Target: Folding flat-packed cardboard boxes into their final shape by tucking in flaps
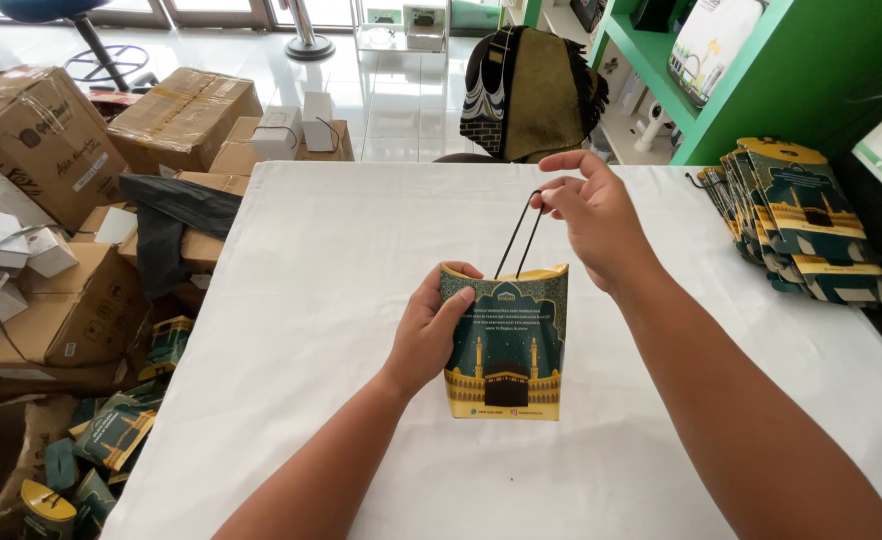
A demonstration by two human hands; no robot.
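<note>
The bench (301, 300) is covered with a white cloth. A small printed paper gift bag (506, 345), dark green above and yellow below with a building motif, stands upright near the middle of the bench, toward the near edge.

The left hand (431, 330) is closed round the bag's left side: thumb on the printed front, fingers curled over the top left corner. The right hand (591, 215) is raised above and to the right of the bag. Its thumb and forefinger pinch the top of the black cord handle (521, 235), the remaining fingers loosely spread. The cord runs taut and slanted from the bag's mouth up to the pinch.

At the right edge of the bench lies a stack of flattened bags (796, 225) of the same print, fanned and overlapping, well apart from the hands.

Off the left edge, on the floor, stand several cardboard boxes (51, 130), some with small white boxes (281, 130) on top. More printed bags (111, 435) lie scattered near the near left corner. Beyond the far edge, a dark patterned cloth (526, 95) is draped over a chair. A green shelf unit (721, 90) stands at the far right.
</note>
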